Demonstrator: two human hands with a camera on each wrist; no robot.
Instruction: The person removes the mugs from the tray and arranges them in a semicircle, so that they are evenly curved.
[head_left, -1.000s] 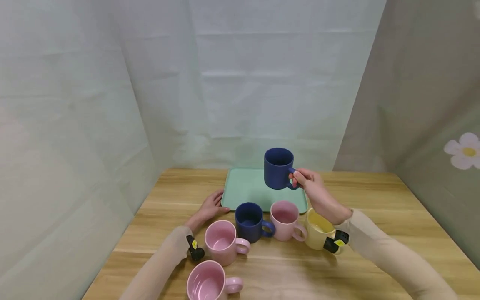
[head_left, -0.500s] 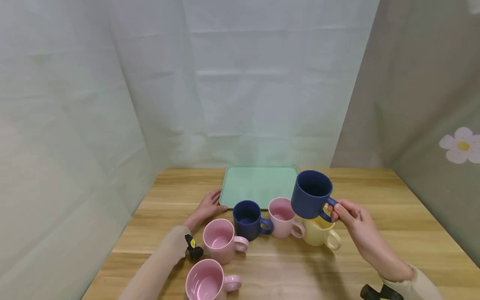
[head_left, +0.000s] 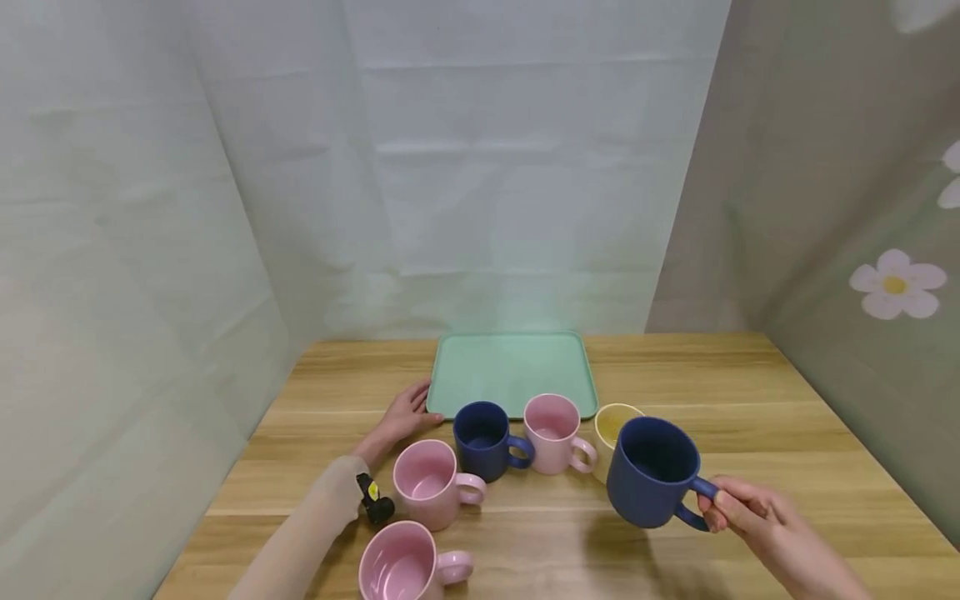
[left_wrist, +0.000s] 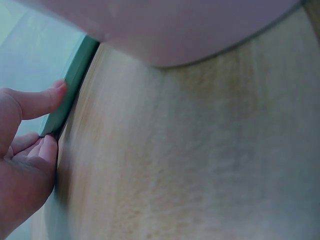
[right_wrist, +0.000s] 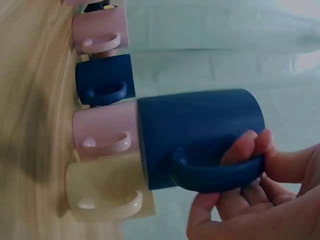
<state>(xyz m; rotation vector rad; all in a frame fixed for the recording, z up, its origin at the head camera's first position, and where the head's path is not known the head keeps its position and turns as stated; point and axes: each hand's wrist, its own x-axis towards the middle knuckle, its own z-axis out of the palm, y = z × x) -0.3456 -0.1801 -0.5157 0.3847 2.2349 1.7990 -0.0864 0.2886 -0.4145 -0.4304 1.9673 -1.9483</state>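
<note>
My right hand (head_left: 772, 529) pinches the handle of a dark blue mug (head_left: 651, 475). The mug is upright above the table, and its body hides part of a yellow mug (head_left: 613, 421) standing behind it. In the right wrist view, fingers and thumb wrap the handle of the blue mug (right_wrist: 200, 130). At the far left, my left hand (head_left: 405, 415) holds the near left corner of a mint-green tray (head_left: 510, 371). The left wrist view has the thumb on the tray's rim (left_wrist: 72, 75) and the fingers curled at its corner.
Before the tray stand a second blue mug (head_left: 482, 446) and a pink mug (head_left: 552, 437). Two more pink mugs, one middle (head_left: 431, 487) and one nearest (head_left: 401, 567), stand beside my left forearm. All rest on a wooden table (head_left: 750, 400), with pale cloth (head_left: 480, 208) hanging behind.
My right hand has carried the blue mug from above the tray rightward, down and nearer to me, to the front of the yellow mug. The left hand has stayed at the tray corner.
</note>
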